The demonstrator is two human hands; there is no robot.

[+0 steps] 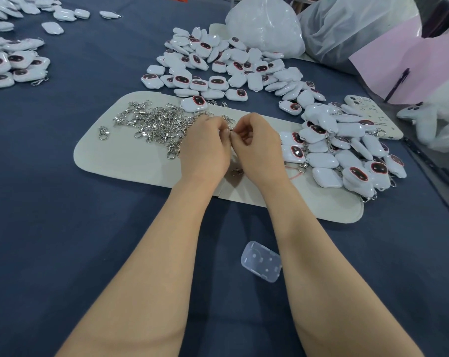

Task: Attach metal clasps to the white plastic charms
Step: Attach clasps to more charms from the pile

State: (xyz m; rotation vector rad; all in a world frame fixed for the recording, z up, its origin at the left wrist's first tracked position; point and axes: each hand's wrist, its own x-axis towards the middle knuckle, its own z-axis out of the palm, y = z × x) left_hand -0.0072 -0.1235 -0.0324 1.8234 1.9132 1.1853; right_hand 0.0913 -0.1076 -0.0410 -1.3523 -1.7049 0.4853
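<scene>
My left hand point(205, 148) and my right hand point(256, 145) meet fingertip to fingertip over the cream mat point(120, 155), both pinching a small metal clasp point(230, 130) that is mostly hidden by the fingers. A tangled heap of silver clasps point(156, 122) lies on the mat just left of my left hand. One white charm with a dark red-rimmed face point(194, 103) sits at the mat's far edge. A pile of charms with clasps on them point(346, 153) lies right of my right hand. Another heap of white charms point(228, 65) spreads behind the mat.
A clear plastic tray insert point(261, 261) lies on the blue cloth between my forearms. More charms point(15, 63) sit at the far left. White plastic bags point(267, 24) and a pink sheet point(408, 65) stand at the back right, with a phone case point(370, 112) beside them.
</scene>
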